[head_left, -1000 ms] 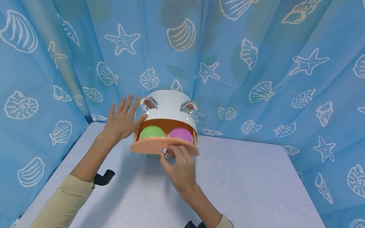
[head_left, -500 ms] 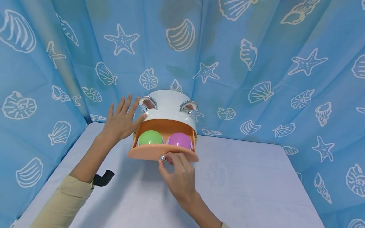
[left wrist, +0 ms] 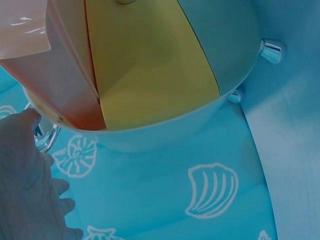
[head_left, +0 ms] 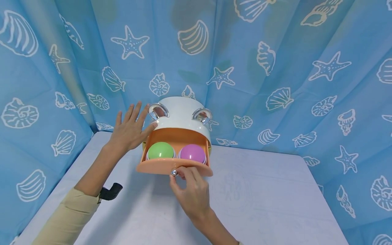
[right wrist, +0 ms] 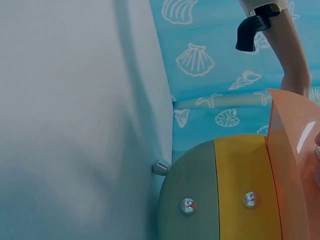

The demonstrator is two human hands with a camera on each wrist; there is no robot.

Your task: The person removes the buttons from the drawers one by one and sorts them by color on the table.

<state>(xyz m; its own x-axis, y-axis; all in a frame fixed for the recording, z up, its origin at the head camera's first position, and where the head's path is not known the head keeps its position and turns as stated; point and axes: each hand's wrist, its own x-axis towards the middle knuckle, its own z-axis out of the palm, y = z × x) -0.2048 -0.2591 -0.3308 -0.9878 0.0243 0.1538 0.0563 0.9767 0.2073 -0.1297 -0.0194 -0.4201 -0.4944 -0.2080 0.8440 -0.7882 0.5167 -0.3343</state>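
A white rounded cabinet (head_left: 183, 112) with two silver ear-shaped loops stands at the back of the table. Its orange top drawer (head_left: 154, 166) is pulled out, holding a green dome-topped item (head_left: 160, 150) and a purple one (head_left: 193, 153), both with white rims. My right hand (head_left: 193, 190) pinches the drawer's silver knob (head_left: 174, 173) between thumb and fingers. With fingers spread and straight, my left hand (head_left: 128, 131) lies against the cabinet's left side, thumb at the white shell. The wrist views show a yellow drawer (left wrist: 150, 70) and a grey-green drawer (right wrist: 192, 175), both shut.
A white cloth covers the table (head_left: 260, 190). Blue curtains (head_left: 239, 44) with shell and starfish prints hang behind and at both sides. Short silver feet (right wrist: 160, 167) hold the cabinet up. A black strap piece (head_left: 111, 191) juts from the left wrist.
My right hand has drawn the orange drawer further out toward me, so more of the green and purple items shows. The left hand has stayed in place against the cabinet.
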